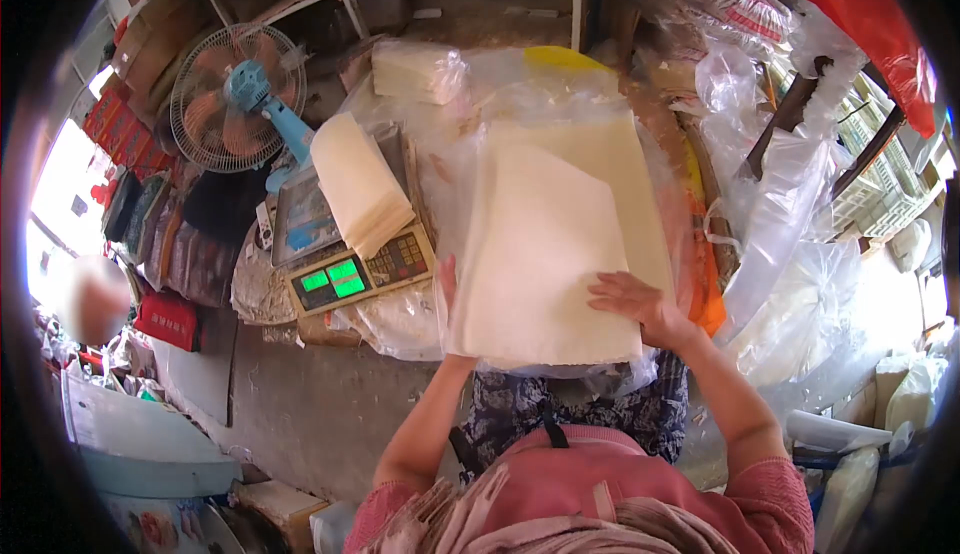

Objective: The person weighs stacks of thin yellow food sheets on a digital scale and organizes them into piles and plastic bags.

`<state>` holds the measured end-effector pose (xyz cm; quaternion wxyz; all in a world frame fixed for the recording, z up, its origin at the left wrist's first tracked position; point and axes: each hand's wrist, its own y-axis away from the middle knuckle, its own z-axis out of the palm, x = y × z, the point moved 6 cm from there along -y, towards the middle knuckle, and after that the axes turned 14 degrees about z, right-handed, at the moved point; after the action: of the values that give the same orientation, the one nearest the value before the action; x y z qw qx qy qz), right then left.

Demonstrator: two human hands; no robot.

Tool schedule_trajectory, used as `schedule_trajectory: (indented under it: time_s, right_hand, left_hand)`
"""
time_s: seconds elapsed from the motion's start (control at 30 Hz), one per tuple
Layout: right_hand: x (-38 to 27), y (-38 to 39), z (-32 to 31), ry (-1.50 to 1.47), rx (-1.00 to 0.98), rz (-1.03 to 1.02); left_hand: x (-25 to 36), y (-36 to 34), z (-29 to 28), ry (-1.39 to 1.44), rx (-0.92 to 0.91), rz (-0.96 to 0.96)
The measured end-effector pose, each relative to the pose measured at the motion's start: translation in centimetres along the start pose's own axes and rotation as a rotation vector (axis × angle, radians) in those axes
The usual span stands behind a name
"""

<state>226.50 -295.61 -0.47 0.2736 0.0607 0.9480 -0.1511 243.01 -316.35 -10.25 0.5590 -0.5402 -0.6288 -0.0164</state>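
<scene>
Right hand (635, 302) rests, fingers apart, on the cream sheets (540, 239), near right — probably steadying them. Left hand (448, 282) flanks their left edge; I cannot tell its grip.

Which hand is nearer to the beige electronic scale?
Left. The left hand is just right of the scale; the right hand lies farther right, on the rectangular cream sheets.

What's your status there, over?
Right hand: spread on large, thin, cream rectangular sheets. Left hand: at their left edge, grip unclear. Beige digital scale with green display: just left of the sheets.
</scene>
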Motion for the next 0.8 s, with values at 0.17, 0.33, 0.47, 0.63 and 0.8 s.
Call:
schedule_trajectory:
  time_s: [0.17,0.33,0.47,0.63,0.8]
  right_hand:
    - [6.6,4.7,5.6,-0.347,-0.063,0.275]
    - [12.0,5.4,7.3,-0.636,0.024,0.966]
    - [11.4,3.8,6.6,-0.208,-0.024,1.069]
    - [7.2,0.6,4.1,0.049,0.208,0.672]
    - [5.4,0.9,5.5,0.429,-0.218,0.490]
  left_hand:
    - [1.1,2.3,1.2,-0.237,-0.582,0.571]
    - [-1.9,1.8,1.7,0.168,-0.060,-0.503]
    - [2.7,-0.8,3.2,-0.790,-0.272,0.126]
    - [1.5,0.9,6.1,-0.736,-0.607,0.083]
    - [-0.4,0.6,4.8,-0.754,-0.557,0.266]
